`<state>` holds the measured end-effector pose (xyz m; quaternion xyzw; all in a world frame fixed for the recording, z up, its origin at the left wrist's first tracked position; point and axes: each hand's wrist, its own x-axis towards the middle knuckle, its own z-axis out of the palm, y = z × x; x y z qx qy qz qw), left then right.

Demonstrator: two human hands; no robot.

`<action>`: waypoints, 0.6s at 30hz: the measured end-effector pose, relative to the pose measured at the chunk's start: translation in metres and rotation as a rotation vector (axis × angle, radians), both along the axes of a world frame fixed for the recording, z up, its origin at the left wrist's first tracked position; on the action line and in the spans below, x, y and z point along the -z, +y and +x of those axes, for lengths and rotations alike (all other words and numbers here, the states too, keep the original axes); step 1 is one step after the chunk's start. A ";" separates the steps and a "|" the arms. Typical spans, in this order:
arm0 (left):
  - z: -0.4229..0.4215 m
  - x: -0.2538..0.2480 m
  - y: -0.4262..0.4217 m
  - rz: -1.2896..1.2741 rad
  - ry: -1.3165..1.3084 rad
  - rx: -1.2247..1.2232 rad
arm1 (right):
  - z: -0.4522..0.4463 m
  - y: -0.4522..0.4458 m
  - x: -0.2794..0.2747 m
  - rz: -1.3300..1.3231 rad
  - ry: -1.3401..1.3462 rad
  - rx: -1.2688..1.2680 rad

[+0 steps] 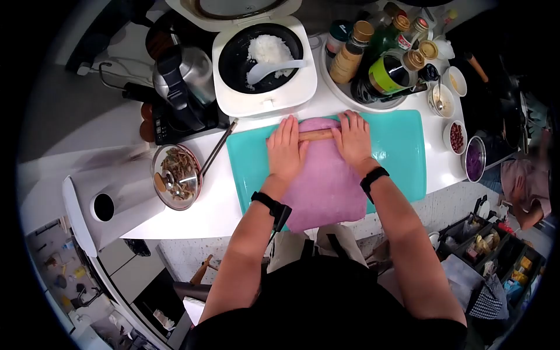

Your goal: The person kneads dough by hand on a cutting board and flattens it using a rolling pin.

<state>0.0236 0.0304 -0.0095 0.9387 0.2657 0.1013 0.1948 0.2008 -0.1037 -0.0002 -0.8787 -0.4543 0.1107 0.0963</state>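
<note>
A wooden rolling pin (pixel 317 135) lies crosswise on a wide sheet of pinkish-purple dough (pixel 324 181). My left hand (pixel 286 149) rests over the pin's left end, its fingers stretched forward and its palm down. Over the right end, my right hand (pixel 353 139) lies the same way, with its fingers extended. Neither hand wraps round the pin; the pin's ends are hidden under them. Beneath the dough is a turquoise mat (pixel 399 157), and the dough's near edge hangs past the mat toward my body.
Behind the mat stands an open rice cooker (pixel 265 102) with rice and a white paddle (pixel 274 70). A tray (pixel 373 106) of bottles is at back right, near several small bowls. At left are a kettle (pixel 195 67), a glass bowl (pixel 195 195) and chopsticks (pixel 219 147). Another person (pixel 528 186) is far right.
</note>
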 end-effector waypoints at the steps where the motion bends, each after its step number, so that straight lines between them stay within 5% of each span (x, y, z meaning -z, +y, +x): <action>1: 0.003 -0.005 0.002 0.005 -0.017 -0.015 | -0.006 -0.007 0.002 0.060 -0.085 -0.036; 3: -0.025 -0.011 -0.022 0.006 -0.039 0.028 | -0.028 -0.039 0.007 0.135 -0.235 -0.113; 7: -0.074 -0.026 -0.067 -0.039 0.011 0.069 | -0.056 -0.083 -0.024 0.040 -0.062 -0.135; 10: -0.036 -0.032 -0.031 -0.145 0.019 0.004 | -0.034 -0.051 -0.034 0.064 0.048 -0.070; 12: -0.002 -0.030 -0.006 0.020 -0.107 -0.068 | -0.021 -0.022 -0.024 0.162 0.081 -0.032; 14: -0.001 -0.016 -0.013 0.088 -0.051 -0.062 | -0.024 -0.014 -0.006 0.094 -0.141 -0.094; 18: -0.041 0.009 -0.050 0.119 0.009 -0.010 | -0.066 -0.065 0.006 0.122 -0.172 -0.121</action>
